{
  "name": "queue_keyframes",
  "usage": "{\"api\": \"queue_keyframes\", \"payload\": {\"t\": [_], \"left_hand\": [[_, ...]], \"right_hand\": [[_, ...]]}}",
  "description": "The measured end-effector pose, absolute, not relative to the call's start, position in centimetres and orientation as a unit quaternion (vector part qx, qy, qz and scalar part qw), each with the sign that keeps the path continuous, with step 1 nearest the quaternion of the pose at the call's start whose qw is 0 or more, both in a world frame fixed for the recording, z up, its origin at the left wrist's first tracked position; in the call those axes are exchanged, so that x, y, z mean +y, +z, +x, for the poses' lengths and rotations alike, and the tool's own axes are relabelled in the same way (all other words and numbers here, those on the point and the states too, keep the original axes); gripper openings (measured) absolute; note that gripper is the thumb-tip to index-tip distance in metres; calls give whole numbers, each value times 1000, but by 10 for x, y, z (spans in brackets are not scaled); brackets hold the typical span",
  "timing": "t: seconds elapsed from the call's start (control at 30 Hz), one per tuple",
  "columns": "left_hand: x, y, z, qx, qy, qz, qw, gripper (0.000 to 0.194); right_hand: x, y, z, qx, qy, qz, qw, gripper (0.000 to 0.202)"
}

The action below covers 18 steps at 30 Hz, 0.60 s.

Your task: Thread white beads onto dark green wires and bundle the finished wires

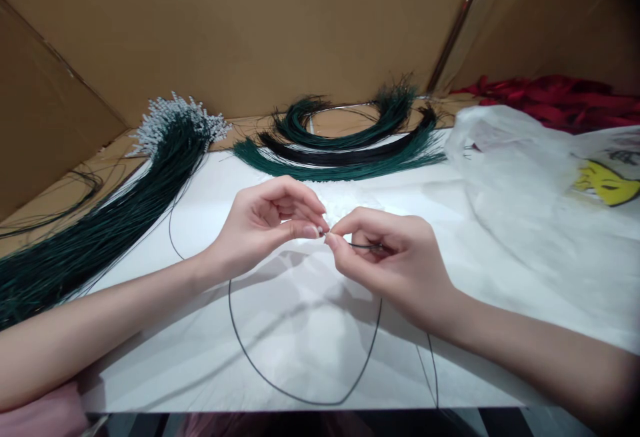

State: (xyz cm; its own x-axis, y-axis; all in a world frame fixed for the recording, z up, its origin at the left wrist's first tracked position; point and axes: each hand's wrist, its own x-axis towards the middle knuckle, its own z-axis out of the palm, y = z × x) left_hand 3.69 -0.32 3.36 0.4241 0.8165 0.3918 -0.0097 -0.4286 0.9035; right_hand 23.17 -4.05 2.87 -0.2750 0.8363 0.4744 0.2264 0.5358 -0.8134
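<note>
My left hand (275, 224) pinches a tiny white bead (321, 230) between thumb and index finger, at the middle of the view. Touching it from the right, my right hand (385, 244) has its thumb and index fingertip pressed together on a thin dark wire (365, 246). That wire runs through the curled fingers of my right hand. Below both hands a dark wire loop (300, 400) hangs over the white surface. Behind the fingertips lies a pile of small white pieces (340, 196), partly hidden by my hands.
Green wires with white beaded tips (175, 130) lie at the left. Curved bundles of green and black wire (345, 172) lie at the back. A clear plastic bag (525, 184) and red ribbon (560, 100) are at the right. Cardboard walls (240, 30) stand behind the white surface (200, 364).
</note>
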Motion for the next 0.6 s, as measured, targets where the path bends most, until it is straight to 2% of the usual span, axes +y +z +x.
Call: {"api": "queue_keyframes", "payload": {"t": [0.6], "left_hand": [[-2, 34, 36, 266, 463, 710, 458, 22]], "right_hand": [[-42, 29, 232, -737, 316, -371, 469, 14]]}}
